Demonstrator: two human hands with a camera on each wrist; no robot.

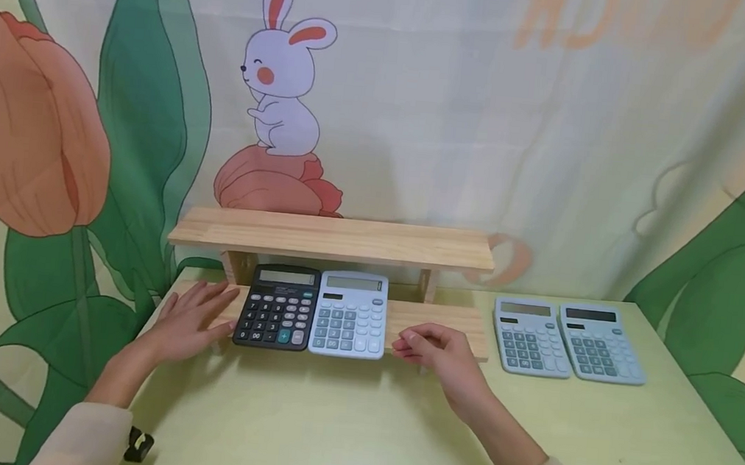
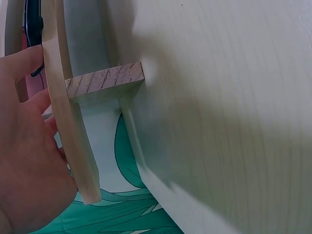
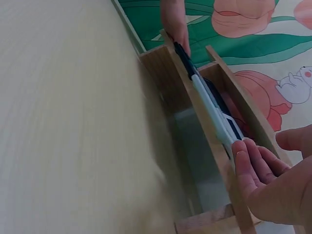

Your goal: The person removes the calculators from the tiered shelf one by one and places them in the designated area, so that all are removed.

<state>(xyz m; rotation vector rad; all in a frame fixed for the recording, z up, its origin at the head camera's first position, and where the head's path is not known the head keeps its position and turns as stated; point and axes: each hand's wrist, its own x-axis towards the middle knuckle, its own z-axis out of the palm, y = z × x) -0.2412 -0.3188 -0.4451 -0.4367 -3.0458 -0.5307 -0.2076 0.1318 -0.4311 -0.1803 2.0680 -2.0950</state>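
A black calculator (image 1: 277, 307) and a light blue calculator (image 1: 350, 315) stand side by side on the lower board (image 1: 444, 320) of a wooden two-tier shelf, leaning back. My left hand (image 1: 195, 320) lies spread over the board's left end, thumb tip at the black calculator's lower left edge. In the left wrist view, the left hand (image 2: 34, 146) is beside the board's edge. Just right of the light blue calculator is my right hand (image 1: 438, 353), its fingers loosely bent with nothing gripped. From the right wrist, the right hand's fingertips (image 3: 239, 146) appear close to that calculator's side; contact is unclear.
Two more light blue calculators, one (image 1: 532, 337) nearer the shelf and one (image 1: 602, 343) beyond it, lie on the pale table (image 1: 342, 429) to the right. The bare upper board (image 1: 332, 238) spans above. Behind hangs a printed curtain (image 1: 422, 119) with a rabbit and tulips.
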